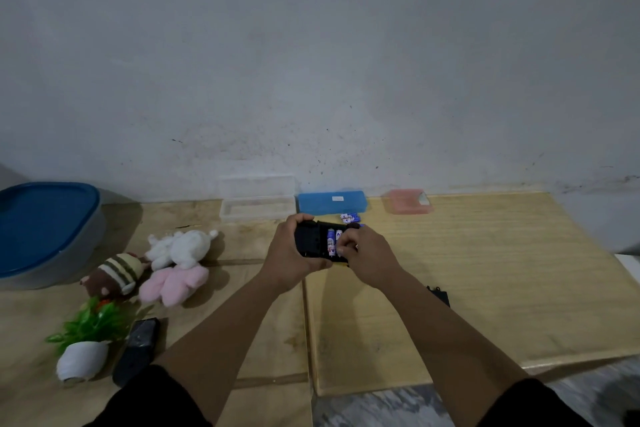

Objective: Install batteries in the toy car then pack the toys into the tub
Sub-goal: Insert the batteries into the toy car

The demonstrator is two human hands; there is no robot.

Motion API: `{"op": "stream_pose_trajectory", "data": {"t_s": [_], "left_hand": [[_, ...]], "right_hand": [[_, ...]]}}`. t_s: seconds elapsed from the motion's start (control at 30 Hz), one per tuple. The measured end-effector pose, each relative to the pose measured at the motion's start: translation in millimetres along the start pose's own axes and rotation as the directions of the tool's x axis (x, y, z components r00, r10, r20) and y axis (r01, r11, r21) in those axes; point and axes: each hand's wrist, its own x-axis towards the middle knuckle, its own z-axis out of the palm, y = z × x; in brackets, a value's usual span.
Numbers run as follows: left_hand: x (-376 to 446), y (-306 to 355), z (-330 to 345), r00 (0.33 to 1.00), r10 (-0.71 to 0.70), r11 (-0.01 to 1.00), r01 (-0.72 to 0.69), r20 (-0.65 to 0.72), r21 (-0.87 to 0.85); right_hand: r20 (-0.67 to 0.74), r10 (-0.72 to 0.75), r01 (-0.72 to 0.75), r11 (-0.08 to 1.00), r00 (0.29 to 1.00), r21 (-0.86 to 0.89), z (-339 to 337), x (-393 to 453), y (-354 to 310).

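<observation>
A black toy car (309, 240) is held upside down above the wooden board, its battery bay facing me with two blue-and-white batteries (334, 241) lying in it. My left hand (290, 255) grips the car's left end. My right hand (367, 255) rests on the car's right end, its fingertips pressing on a battery in the bay. Loose batteries (350, 217) lie on the board just behind the car. The grey tub with a blue lid (45, 229) stands at the far left. Plush toys lie beside it: white (181, 246), pink (175, 284) and brown striped (116, 276).
A clear box (257, 206), a blue box (331, 202) and a pink box (407, 202) line the wall. A small potted plastic plant (86, 340) and a black oblong object (136, 350) lie at front left. A small black part (439, 295) sits right of my right forearm.
</observation>
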Motion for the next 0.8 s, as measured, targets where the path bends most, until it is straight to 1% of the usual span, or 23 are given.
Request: {"op": "stream_pose_trajectory", "data": {"t_s": [0.07, 0.13, 0.2, 0.3, 0.43, 0.5, 0.53, 0.57, 0.63, 0.7, 0.73, 0.8], "left_hand": [[-1.2, -0.7, -3.2, 0.999, -0.01, 1.0, 0.011, 0.04, -0.013], [-4.1, -3.2, -3.5, 0.994, -0.012, 1.0, 0.013, 0.11, -0.007], [-7.8, -4.6, -3.0, 0.982, -0.013, 1.0, 0.015, 0.19, -0.011], [-10.6, -4.9, -0.9, 0.96, 0.0, 0.999, 0.011, 0.28, -0.038], [-10.0, -5.2, -3.3, 0.955, -0.002, 0.998, 0.022, 0.297, -0.064], [-9.3, -5.1, -4.5, 0.951, 0.0, 0.998, 0.019, 0.308, -0.059], [-9.4, -5.2, -4.6, 0.953, -0.003, 0.998, 0.023, 0.302, -0.062], [-9.9, -5.6, -4.2, 0.96, -0.008, 0.997, 0.029, 0.281, -0.068], [-11.6, -7.1, -2.9, 0.976, -0.024, 0.996, 0.043, 0.214, -0.084], [-13.2, -9.6, -2.0, 0.988, -0.044, 0.99, 0.062, 0.146, -0.123], [-13.7, -10.9, -1.8, 0.992, -0.051, 0.988, 0.068, 0.119, -0.142], [-13.5, -12.4, -1.0, 0.995, -0.052, 0.987, 0.064, 0.082, -0.15]], "right_hand": [[0.005, -0.05, 0.051, 0.998, 0.999, -0.048, -1.8, -2.0, -1.8], [0.0, -0.094, 0.094, 0.99, 0.996, -0.103, -3.5, -4.3, -0.3], [0.025, -0.134, 0.136, 0.983, 0.991, -0.126, -7.7, -5.2, 2.0], [0.165, -0.165, 0.19, 0.971, 0.972, -0.148, -16.2, -2.9, 4.2], [0.349, -0.098, 0.182, 0.959, 0.932, -0.217, -26.0, -2.0, 3.4], [0.385, -0.077, 0.184, 0.951, 0.92, -0.25, -26.0, -2.2, 3.9], [0.37, -0.085, 0.19, 0.948, 0.925, -0.257, -24.9, -2.4, 4.6], [0.326, -0.103, 0.193, 0.947, 0.94, -0.258, -23.2, -3.0, 5.8], [0.166, -0.134, 0.17, 0.96, 0.977, -0.222, -21.4, -5.1, 9.7], [0.018, -0.118, 0.12, 0.978, 0.993, -0.17, -20.9, -8.4, 14.5], [-0.014, -0.103, 0.1, 0.982, 0.995, -0.159, -20.5, -9.9, 16.5], [-0.03, -0.081, 0.076, 0.986, 0.996, -0.149, -18.5, -11.2, 19.6]]}}
